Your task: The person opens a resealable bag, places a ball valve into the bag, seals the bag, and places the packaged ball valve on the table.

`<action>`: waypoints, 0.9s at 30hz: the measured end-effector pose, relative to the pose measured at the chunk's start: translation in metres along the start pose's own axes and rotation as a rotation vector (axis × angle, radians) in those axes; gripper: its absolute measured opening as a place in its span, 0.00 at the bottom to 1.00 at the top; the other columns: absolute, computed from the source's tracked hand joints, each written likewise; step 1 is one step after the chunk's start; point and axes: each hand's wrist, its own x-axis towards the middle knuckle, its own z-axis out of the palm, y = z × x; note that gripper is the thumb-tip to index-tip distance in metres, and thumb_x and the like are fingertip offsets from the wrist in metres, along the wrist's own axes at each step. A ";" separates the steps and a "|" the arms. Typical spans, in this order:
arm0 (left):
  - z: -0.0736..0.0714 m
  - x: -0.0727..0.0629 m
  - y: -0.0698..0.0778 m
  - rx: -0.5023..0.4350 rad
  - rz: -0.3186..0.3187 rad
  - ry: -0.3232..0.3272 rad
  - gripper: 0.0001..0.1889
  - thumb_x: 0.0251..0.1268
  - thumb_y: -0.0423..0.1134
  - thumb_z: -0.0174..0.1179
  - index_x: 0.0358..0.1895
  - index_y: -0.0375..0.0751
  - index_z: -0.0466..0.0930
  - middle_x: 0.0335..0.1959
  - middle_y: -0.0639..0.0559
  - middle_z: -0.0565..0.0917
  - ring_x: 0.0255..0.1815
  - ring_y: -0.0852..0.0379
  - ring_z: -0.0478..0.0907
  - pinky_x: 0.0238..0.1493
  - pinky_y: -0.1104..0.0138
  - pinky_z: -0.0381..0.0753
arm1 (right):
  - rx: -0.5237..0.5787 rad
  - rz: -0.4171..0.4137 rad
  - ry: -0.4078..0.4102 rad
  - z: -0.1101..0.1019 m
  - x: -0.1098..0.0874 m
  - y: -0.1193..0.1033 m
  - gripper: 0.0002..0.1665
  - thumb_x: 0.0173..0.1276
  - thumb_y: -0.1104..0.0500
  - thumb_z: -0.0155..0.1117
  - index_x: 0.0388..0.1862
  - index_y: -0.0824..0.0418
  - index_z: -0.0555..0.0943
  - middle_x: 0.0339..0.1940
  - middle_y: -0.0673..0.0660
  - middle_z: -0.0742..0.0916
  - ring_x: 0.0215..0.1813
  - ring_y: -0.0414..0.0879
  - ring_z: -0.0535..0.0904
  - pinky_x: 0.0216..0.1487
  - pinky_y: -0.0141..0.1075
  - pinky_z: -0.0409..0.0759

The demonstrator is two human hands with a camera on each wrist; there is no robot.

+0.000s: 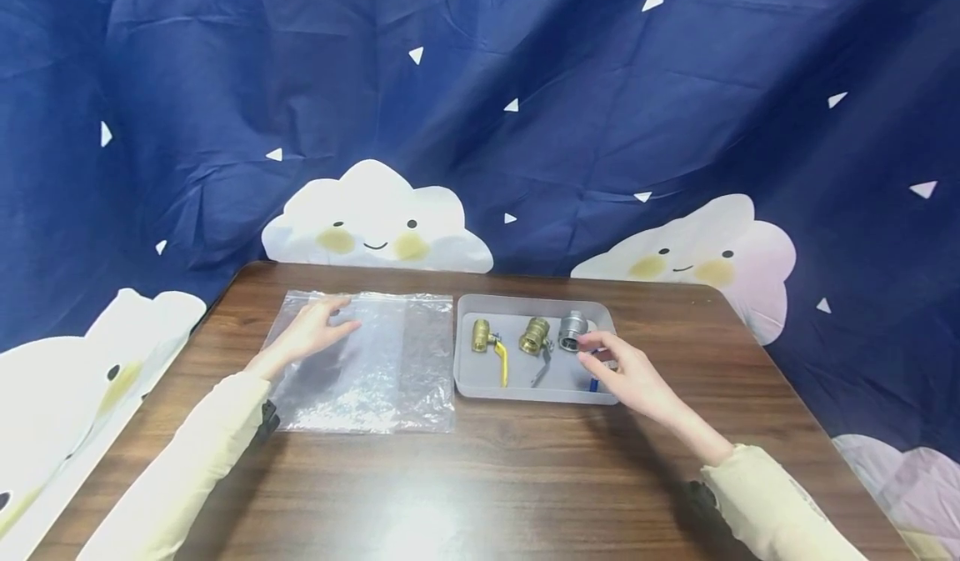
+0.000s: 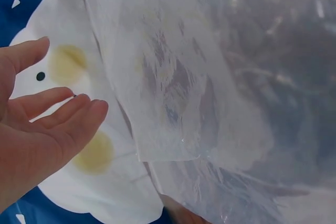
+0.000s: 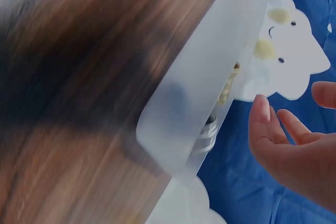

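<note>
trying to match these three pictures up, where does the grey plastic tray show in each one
Head: the tray is just right of and below centre, beside the clear bag.
Left wrist: the tray cannot be seen.
Right wrist: the tray slants from the top edge, right of centre, down to the lower middle.
Shared landmark: the blue backdrop with white clouds.

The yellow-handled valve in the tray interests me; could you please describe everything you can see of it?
The yellow-handled valve has a short, brass-coloured body that looks metallic, with a bent yellow lever joined at its right side. It lies in the left part of the grey tray, its lever running toward the near wall; whether the tip touches that wall I cannot tell. It is not being held, and sits apart from the other brass-coloured valve to its right.
</note>
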 end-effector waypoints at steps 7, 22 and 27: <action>-0.002 0.002 0.003 -0.034 -0.007 -0.018 0.30 0.68 0.41 0.61 0.64 0.20 0.69 0.65 0.24 0.71 0.61 0.28 0.76 0.63 0.42 0.76 | 0.129 0.003 -0.090 0.017 -0.002 -0.015 0.17 0.73 0.58 0.61 0.56 0.64 0.78 0.49 0.66 0.86 0.45 0.57 0.86 0.39 0.31 0.85; 0.006 0.005 0.004 -0.029 -0.009 -0.052 0.29 0.66 0.39 0.63 0.62 0.19 0.70 0.62 0.23 0.75 0.59 0.27 0.76 0.60 0.41 0.78 | 0.213 -0.017 -0.240 0.044 -0.012 -0.039 0.18 0.74 0.57 0.59 0.56 0.67 0.78 0.47 0.67 0.87 0.45 0.50 0.86 0.43 0.34 0.87; 0.005 0.011 0.004 -0.006 -0.025 -0.044 0.28 0.65 0.39 0.63 0.61 0.20 0.72 0.60 0.23 0.77 0.57 0.28 0.78 0.59 0.42 0.78 | 0.253 -0.031 -0.313 0.056 -0.013 -0.046 0.21 0.75 0.57 0.57 0.57 0.72 0.76 0.44 0.68 0.87 0.44 0.51 0.87 0.43 0.33 0.87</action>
